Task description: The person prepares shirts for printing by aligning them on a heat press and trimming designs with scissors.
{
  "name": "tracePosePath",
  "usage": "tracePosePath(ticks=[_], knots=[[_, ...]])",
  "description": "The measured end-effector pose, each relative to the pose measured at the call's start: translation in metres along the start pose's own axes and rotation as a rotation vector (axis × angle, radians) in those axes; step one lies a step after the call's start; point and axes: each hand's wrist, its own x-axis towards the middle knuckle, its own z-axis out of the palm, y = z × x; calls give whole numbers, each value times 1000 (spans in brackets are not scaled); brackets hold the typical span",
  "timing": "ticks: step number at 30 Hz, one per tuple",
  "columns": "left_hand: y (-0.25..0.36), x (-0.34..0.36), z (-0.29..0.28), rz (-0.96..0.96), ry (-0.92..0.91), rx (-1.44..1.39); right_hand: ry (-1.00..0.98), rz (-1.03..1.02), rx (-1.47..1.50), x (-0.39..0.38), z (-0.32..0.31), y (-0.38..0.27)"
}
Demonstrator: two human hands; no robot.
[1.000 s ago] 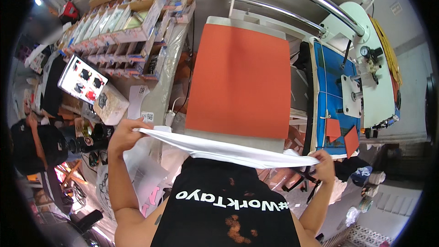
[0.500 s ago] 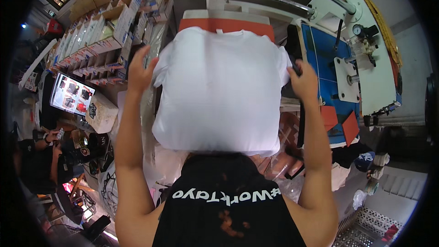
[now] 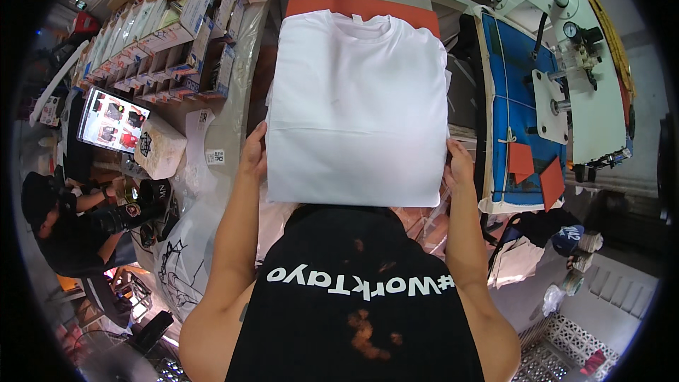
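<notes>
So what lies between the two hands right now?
In the head view, the white T-shirt lies between the left hand and the right hand, over the orange pad.

White T-shirt point(image 3: 357, 113) (faintly creased across the middle) spread over an orange pad point(image 3: 305, 6), left hand point(image 3: 255, 151) at its left edge, right hand point(image 3: 458, 163) at its right, blue panel point(image 3: 522, 124) alongside

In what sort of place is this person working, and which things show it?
Probably a small garment-printing workshop: a white T-shirt covers most of an orange pad; a white press-like machine with a gauge stands at the right, beside a blue flat bed.
</notes>
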Motion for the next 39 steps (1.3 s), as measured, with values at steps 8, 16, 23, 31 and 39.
tracePosePath(ticks=[8, 16, 23, 31, 39], knots=[[32, -44, -10, 92, 0, -10, 87, -72, 244, -28, -18, -13], [21, -73, -61, -25, -48, 100, 69, 57, 237, -62, -13, -10], [14, -77, -45, -12, 41, 116, 123, -9, 119, -54, -20, 6], [-2, -65, -72, 27, 26, 85, 157, 20, 68, -49, -24, 9], [-4, -84, -49, 40, 11, 107, 17, 106, 61, -49, -12, -3]])
